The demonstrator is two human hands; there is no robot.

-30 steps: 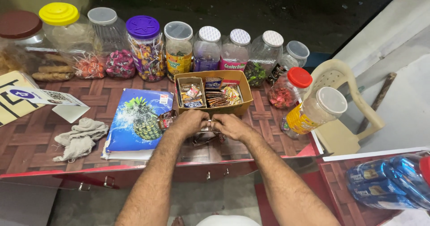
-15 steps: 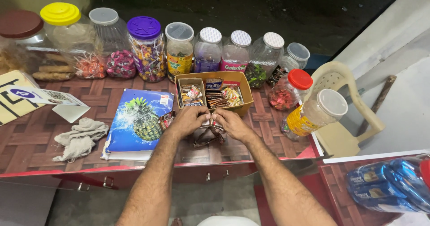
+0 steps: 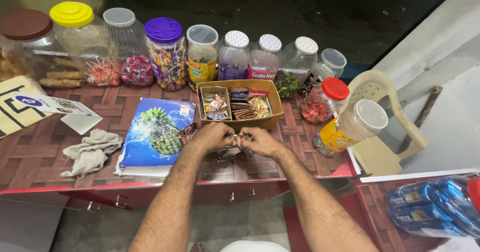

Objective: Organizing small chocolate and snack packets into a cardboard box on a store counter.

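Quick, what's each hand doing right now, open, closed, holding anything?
Left hand: closed on small sweet packets, in front of the cardboard box.
Right hand: closed on the same packets.

In my left hand (image 3: 212,136) and right hand (image 3: 262,141) I pinch a small shiny wrapper (image 3: 239,139), just in front of the cardboard box (image 3: 272,116). The box holds small packets (image 3: 235,106), brown, red and yellow, stacked in rows. Left of it lies a blue package (image 3: 152,132) showing a pineapple, flat on the counter. A yellow label (image 3: 202,68) wraps the jar behind the box, and a pink one (image 3: 263,74) the jar two places right. Far left lie a cream sign (image 3: 15,109) with black lines and a white leaflet (image 3: 67,106). Blue packs (image 3: 430,207) sit at bottom right.
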